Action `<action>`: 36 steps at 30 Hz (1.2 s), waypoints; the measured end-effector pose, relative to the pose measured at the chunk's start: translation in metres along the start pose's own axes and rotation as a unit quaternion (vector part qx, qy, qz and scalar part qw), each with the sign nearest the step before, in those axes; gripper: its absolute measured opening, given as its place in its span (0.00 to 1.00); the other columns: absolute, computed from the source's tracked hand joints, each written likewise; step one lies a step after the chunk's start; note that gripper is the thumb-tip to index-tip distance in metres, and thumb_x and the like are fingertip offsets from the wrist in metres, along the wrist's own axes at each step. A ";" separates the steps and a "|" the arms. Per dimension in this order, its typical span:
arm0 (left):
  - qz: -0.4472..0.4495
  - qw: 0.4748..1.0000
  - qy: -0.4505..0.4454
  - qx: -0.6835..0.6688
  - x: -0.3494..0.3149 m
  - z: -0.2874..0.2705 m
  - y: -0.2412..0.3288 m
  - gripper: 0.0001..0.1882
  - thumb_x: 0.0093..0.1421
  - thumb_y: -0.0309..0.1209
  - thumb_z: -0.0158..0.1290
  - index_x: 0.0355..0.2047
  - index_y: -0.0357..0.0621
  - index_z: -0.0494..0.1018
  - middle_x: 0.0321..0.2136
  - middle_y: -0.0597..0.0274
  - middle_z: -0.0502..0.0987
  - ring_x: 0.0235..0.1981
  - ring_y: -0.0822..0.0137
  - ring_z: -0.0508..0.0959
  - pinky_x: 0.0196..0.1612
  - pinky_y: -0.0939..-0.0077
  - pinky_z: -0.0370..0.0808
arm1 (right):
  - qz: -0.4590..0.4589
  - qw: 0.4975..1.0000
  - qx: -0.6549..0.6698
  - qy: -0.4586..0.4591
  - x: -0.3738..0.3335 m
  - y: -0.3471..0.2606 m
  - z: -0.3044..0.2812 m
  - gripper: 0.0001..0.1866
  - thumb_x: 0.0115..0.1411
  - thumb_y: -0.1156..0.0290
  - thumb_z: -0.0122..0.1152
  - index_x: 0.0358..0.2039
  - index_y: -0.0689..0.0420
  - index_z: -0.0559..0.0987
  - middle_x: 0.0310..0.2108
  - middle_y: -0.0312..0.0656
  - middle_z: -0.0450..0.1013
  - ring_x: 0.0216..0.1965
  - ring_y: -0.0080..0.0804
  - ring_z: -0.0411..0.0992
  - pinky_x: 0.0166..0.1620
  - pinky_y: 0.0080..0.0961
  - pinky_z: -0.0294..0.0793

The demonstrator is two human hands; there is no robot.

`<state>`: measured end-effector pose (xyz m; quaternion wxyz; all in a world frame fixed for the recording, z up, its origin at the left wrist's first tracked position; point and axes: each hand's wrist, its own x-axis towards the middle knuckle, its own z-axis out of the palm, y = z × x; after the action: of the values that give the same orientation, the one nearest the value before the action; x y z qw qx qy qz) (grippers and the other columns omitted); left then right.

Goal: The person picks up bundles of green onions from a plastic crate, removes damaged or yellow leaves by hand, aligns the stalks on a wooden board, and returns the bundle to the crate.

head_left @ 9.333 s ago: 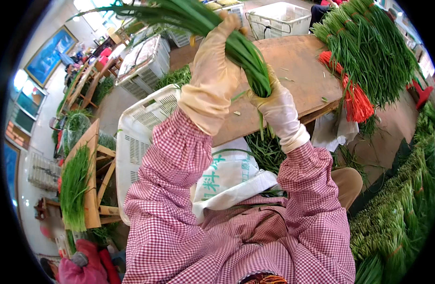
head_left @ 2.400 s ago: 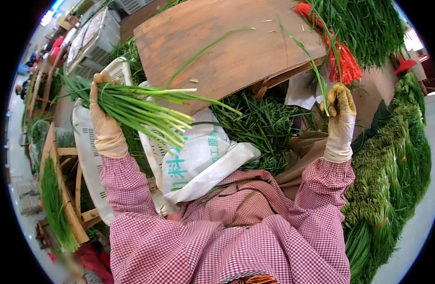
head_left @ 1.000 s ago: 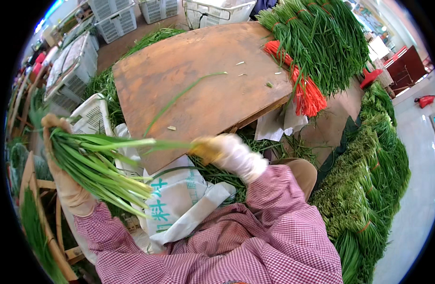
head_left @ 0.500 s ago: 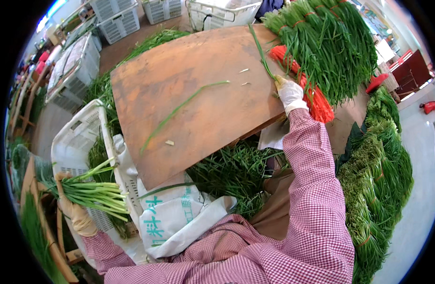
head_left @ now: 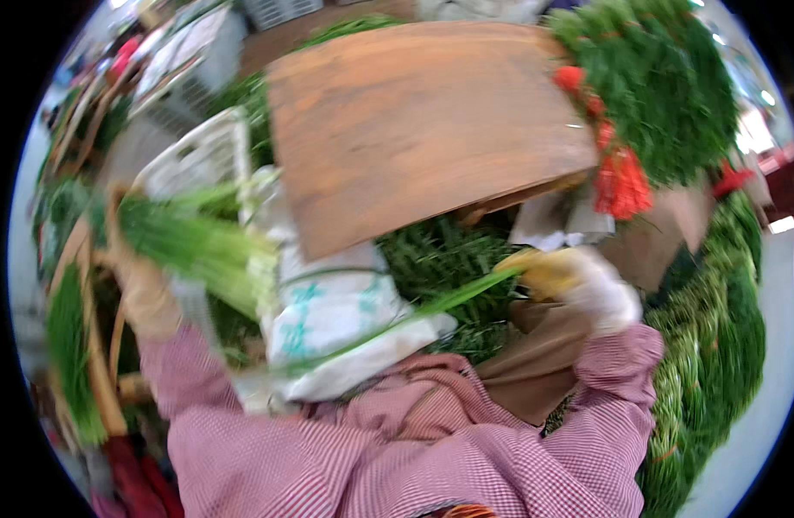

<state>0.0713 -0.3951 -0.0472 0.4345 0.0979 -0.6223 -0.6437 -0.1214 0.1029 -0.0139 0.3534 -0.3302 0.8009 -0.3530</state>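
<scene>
My gloved left hand [head_left: 146,289] is closed round a bunch of garlic chives [head_left: 211,250], whose pale stem ends point right, over the side of a white plastic crate [head_left: 194,168]. On the right, my gloved right hand [head_left: 587,281], smeared by motion, pinches a few long garlic chive leaves [head_left: 461,298] that trail left across my lap. They pass over a white sack [head_left: 328,332]. Beyond my hands lies a brown wooden board [head_left: 431,129]. Loose green leaves [head_left: 449,259] fill the space under its near edge.
Tied chive bundles [head_left: 664,95] are heaped at the far right, beside red strips [head_left: 621,181]. More bundles [head_left: 712,345] line the right side. A wooden frame [head_left: 99,345] stands at the left, and another crate [head_left: 189,95] at the far left.
My right hand has come off the board's right edge toward me with the leaves. The loose leaf on the board is gone. My left hand with its bunch has risen slightly; the view has shifted.
</scene>
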 end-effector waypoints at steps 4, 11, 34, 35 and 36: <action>-0.092 0.964 0.000 -0.251 0.012 0.111 0.023 0.10 0.55 0.34 0.46 0.35 0.42 0.68 0.29 0.61 0.72 0.34 0.66 0.71 0.43 0.72 0.68 | -0.173 0.910 -0.022 0.377 -0.025 0.052 -0.077 0.15 0.55 0.75 0.45 0.45 0.59 0.68 0.39 0.36 0.68 0.30 0.16 0.63 0.32 0.12 0.64; -0.138 0.870 0.011 -0.474 0.023 0.117 0.003 0.05 0.54 0.27 0.44 0.30 0.41 0.69 0.30 0.63 0.74 0.40 0.67 0.71 0.49 0.55 0.63 | 0.087 0.879 -0.280 0.375 0.077 0.066 -0.083 0.20 0.50 0.75 0.53 0.46 0.57 0.67 0.42 0.39 0.68 0.38 0.30 0.68 0.44 0.19 0.64; -0.197 0.915 -0.135 -0.324 0.007 0.183 -0.011 0.07 0.55 0.30 0.46 0.35 0.47 0.66 0.40 0.60 0.70 0.45 0.60 0.68 0.41 0.58 0.71 | -0.039 0.959 0.280 0.030 0.106 -0.035 0.057 0.13 0.55 0.63 0.50 0.30 0.60 0.73 0.16 0.31 0.65 0.16 0.12 0.58 0.19 0.08 0.54; -0.201 0.915 -0.136 -0.321 0.007 0.182 -0.011 0.07 0.55 0.30 0.45 0.35 0.47 0.66 0.40 0.60 0.70 0.45 0.60 0.67 0.41 0.58 0.71 | -0.019 0.962 0.271 0.028 0.104 -0.028 0.056 0.13 0.54 0.63 0.50 0.30 0.60 0.73 0.16 0.31 0.66 0.16 0.12 0.58 0.19 0.08 0.55; -0.205 0.915 -0.138 -0.318 0.006 0.181 -0.011 0.07 0.55 0.30 0.45 0.35 0.47 0.66 0.40 0.60 0.70 0.45 0.60 0.67 0.41 0.58 0.71 | 0.001 0.965 0.262 0.026 0.101 -0.019 0.054 0.13 0.54 0.63 0.50 0.30 0.60 0.73 0.16 0.31 0.66 0.16 0.13 0.59 0.19 0.08 0.56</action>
<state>-0.0578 -0.2710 -0.0169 0.2108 -0.0100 -0.4044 -0.8899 -0.1266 -0.0041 -0.0593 0.4068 -0.2163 0.6897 -0.5586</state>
